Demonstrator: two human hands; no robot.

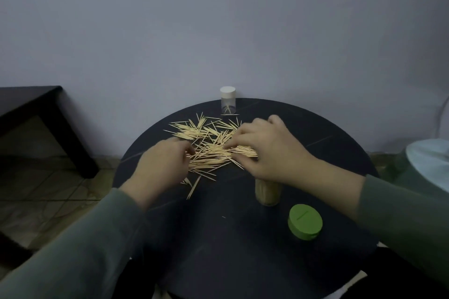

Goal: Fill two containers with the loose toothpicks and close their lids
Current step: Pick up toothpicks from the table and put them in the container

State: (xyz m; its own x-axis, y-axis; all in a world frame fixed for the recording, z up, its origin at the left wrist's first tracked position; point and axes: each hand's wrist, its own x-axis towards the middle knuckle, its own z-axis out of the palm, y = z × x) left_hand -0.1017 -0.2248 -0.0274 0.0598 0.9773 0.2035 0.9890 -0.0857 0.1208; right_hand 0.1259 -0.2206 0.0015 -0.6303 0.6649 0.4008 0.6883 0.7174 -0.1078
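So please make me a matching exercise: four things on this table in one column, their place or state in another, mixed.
Things:
1. white-lidded jar
2. green lid
3. full jar
4. loose toothpicks

Places or states:
A. lying off its jar, near edge
B. spread between both hands
C. far edge, closed, almost empty
D. open, under the right wrist

Pairs: 1-C, 2-A, 3-D, 4-B

Obstacles: scattered pale wooden toothpicks [209, 145] centre; green round lid [305, 225], filled clear container [268, 193] front-right | Free: black round table [230, 238] front-centre.
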